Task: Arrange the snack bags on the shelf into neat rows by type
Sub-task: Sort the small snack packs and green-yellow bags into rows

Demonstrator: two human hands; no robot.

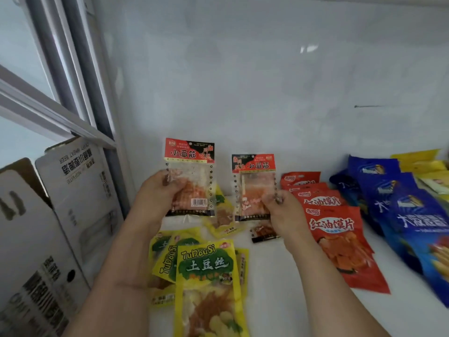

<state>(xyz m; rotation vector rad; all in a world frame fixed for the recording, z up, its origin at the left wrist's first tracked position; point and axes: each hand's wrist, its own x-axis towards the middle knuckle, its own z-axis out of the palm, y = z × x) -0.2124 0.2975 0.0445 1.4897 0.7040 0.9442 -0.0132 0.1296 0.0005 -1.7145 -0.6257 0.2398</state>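
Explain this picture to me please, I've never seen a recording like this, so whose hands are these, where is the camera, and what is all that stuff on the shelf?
There is no machine here. A person wears a wide-angle camera on the head, looking forward and down, so you see their own two bare arms reaching onto a white shelf.

The left hand grips one clear packet with a red and black top, held upright. The right hand holds a second matching packet.

Lying on the shelf: yellow and green bags in a loose pile near the camera, red bags overlapping in a row to the right, and blue bags further right. A small dark-edged packet lies under the right hand. Cardboard boxes stand at the left.
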